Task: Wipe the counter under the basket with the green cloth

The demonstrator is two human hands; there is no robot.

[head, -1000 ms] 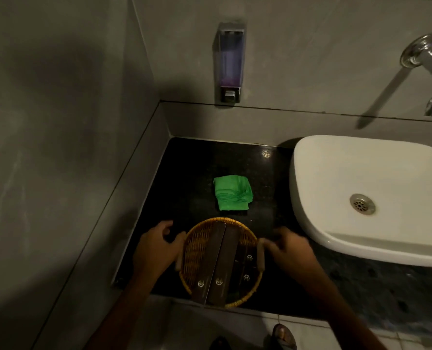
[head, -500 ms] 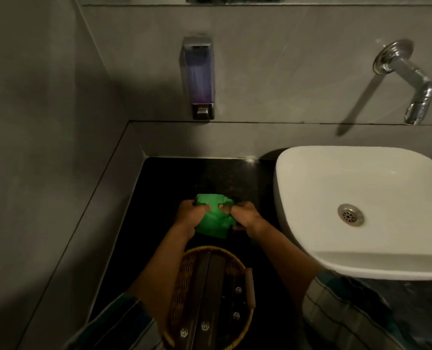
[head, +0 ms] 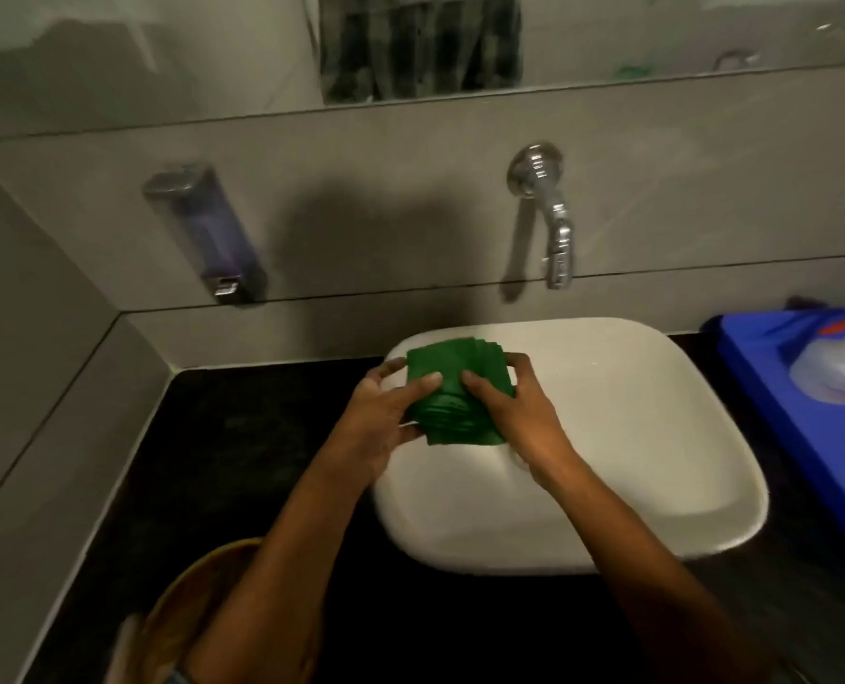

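I hold the folded green cloth (head: 452, 387) in the air over the left part of the white sink (head: 657, 461). My left hand (head: 385, 422) grips its left side, my right hand (head: 514, 412) grips its right side, thumbs on top. The woven basket (head: 188, 594) stands on the black counter (head: 242, 461) at the lower left; my left forearm hides most of it. The counter behind the basket lies bare and dark.
A soap dispenser (head: 203, 234) hangs on the back wall at left. A chrome tap (head: 553, 224) juts from the wall above the sink. A blue tray (head: 815, 412) with a white spray bottle (head: 840, 372) stands at the right. A grey side wall bounds the counter on the left.
Both hands let go of the basket, took the green cloth off the counter and carried it up and right over the sink. The view swung to the right.
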